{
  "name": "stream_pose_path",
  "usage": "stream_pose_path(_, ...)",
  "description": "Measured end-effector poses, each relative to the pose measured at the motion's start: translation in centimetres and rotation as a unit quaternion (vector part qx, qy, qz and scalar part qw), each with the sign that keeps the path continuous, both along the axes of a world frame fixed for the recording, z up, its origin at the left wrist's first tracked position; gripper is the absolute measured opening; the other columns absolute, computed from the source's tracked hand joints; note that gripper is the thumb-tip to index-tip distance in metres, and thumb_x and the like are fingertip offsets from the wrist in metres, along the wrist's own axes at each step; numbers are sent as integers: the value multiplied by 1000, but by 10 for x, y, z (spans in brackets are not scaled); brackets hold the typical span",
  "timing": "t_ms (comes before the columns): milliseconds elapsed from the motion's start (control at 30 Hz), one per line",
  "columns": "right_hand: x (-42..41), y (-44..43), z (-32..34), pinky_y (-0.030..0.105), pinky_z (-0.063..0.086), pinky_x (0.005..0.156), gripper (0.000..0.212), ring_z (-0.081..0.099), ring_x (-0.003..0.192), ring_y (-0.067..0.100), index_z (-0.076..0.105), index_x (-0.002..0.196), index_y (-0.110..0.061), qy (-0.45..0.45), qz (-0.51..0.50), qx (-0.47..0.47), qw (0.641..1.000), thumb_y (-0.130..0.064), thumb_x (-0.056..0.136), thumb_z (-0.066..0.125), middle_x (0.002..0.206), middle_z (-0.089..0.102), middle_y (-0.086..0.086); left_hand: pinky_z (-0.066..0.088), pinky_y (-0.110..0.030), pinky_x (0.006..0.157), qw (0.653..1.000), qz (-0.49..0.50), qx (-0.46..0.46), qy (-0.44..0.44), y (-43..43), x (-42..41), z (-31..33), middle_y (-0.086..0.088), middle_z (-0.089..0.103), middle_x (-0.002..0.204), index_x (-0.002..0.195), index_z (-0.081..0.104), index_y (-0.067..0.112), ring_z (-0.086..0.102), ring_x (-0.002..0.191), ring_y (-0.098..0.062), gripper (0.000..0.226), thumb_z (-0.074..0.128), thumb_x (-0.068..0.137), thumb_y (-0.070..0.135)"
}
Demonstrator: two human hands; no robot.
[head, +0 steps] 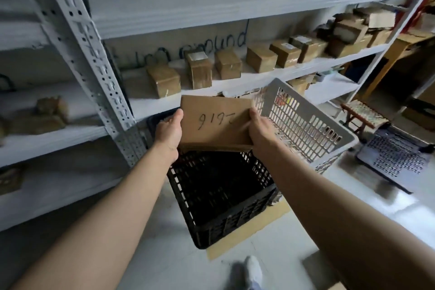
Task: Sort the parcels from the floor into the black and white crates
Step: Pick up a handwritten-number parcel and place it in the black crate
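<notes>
I hold a flat brown cardboard parcel (pixel 215 122) with black handwriting on its face, above the far end of the black crate (pixel 223 221). My left hand (pixel 170 132) grips its left edge and my right hand (pixel 259 128) grips its right edge. The black crate stands on the floor below my arms, and what I see of its inside is dark. The white crate (pixel 306 125) stands right of it, tilted, and holds some items that I cannot make out.
A grey metal shelf rack (pixel 98 70) runs along the left and back, with several brown boxes (pixel 261 56) on its middle shelf. A flat cardboard sheet (pixel 266 221) lies under the black crate. A perforated dark tray (pixel 395 158) and a small wooden stool (pixel 362 115) sit at right. My shoe (pixel 253 271) is below.
</notes>
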State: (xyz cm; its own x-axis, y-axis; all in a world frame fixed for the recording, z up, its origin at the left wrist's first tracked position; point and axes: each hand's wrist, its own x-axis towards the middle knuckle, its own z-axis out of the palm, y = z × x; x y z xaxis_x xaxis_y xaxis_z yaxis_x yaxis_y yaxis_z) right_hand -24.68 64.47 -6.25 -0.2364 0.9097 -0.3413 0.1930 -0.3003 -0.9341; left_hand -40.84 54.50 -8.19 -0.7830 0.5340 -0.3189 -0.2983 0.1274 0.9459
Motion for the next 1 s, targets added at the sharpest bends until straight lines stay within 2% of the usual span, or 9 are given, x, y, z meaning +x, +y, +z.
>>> stream_pose_path(67, -18, 20, -6, 30, 42, 87, 36, 51, 88, 19, 55, 101, -12, 7, 25, -4, 1000, -44, 99, 41, 87, 58, 7, 46, -46, 102, 999, 35, -14, -9, 10, -11, -6, -5, 62, 120, 103, 58, 24, 59, 112, -24, 17, 57, 93, 38)
stream_pose_path(167, -40, 53, -17, 38, 44, 98, 37, 53, 99, 23, 54, 106, -13, -14, 82, -13, 996, -46, 98, 40, 105, 58, 12, 46, -44, 102, 997, 65, -26, -20, 30, -20, -16, -5, 61, 122, 103, 56, 25, 58, 113, -25, 16, 52, 96, 39)
stream_pose_path(267, -57, 86, -24, 31, 45, 75, 40, 51, 79, 17, 52, 86, -9, -39, 115, -22, 992, -46, 98, 40, 86, 53, 5, 44, -46, 103, 993, 99, -49, -41, 48, -25, -26, -5, 61, 126, 94, 58, 26, 57, 116, -26, 18, 53, 94, 44)
stream_pose_path(333, -68, 105, -28, 29, 38, 72, 42, 47, 74, 12, 53, 80, -12, -48, 145, -38, 987, -49, 97, 41, 81, 51, 0, 45, -45, 102, 990, 114, -54, -63, 57, -27, -36, -3, 62, 124, 88, 58, 29, 58, 115, -25, 19, 53, 93, 46)
stream_pose_path(433, -85, 125, -40, 31, 41, 80, 44, 52, 87, 18, 59, 104, -10, -62, 191, -34, 979, -50, 96, 41, 94, 55, 3, 51, -39, 94, 985, 142, -54, -86, 65, -28, -50, -3, 66, 108, 90, 58, 27, 63, 100, -23, 18, 51, 96, 42)
stream_pose_path(533, -99, 136, -59, 34, 42, 93, 52, 49, 97, 21, 57, 121, -4, -81, 214, -33, 973, -47, 98, 41, 108, 54, 9, 50, -44, 97, 980, 161, -67, -98, 69, -34, -67, -5, 67, 114, 96, 60, 27, 63, 106, -26, 17, 54, 94, 43)
stream_pose_path(633, -111, 141, -82, 35, 41, 95, 52, 48, 96, 21, 56, 123, -5, -99, 223, -52, 968, -48, 98, 39, 108, 53, 8, 47, -48, 100, 976, 166, -98, -101, 71, -47, -86, -5, 66, 120, 97, 61, 31, 61, 111, -28, 18, 55, 91, 47)
stream_pose_path(867, -148, 159, -143, 36, 44, 92, 54, 51, 94, 23, 56, 121, -5, -128, 221, -81, 963, -50, 97, 41, 104, 54, 8, 47, -50, 99, 960, 177, -160, -145, 90, -75, -129, -7, 61, 127, 116, 59, 27, 58, 113, -29, 34, 51, 93, 51)
stream_pose_path(1000, -163, 165, -185, 42, 48, 97, 51, 58, 102, 28, 60, 116, -7, -138, 227, -108, 958, -51, 95, 44, 112, 61, 10, 49, -56, 92, 941, 156, -209, -216, 101, -81, -153, -8, 41, 144, 141, 39, 24, 44, 128, -37, 53, 44, 96, 52)
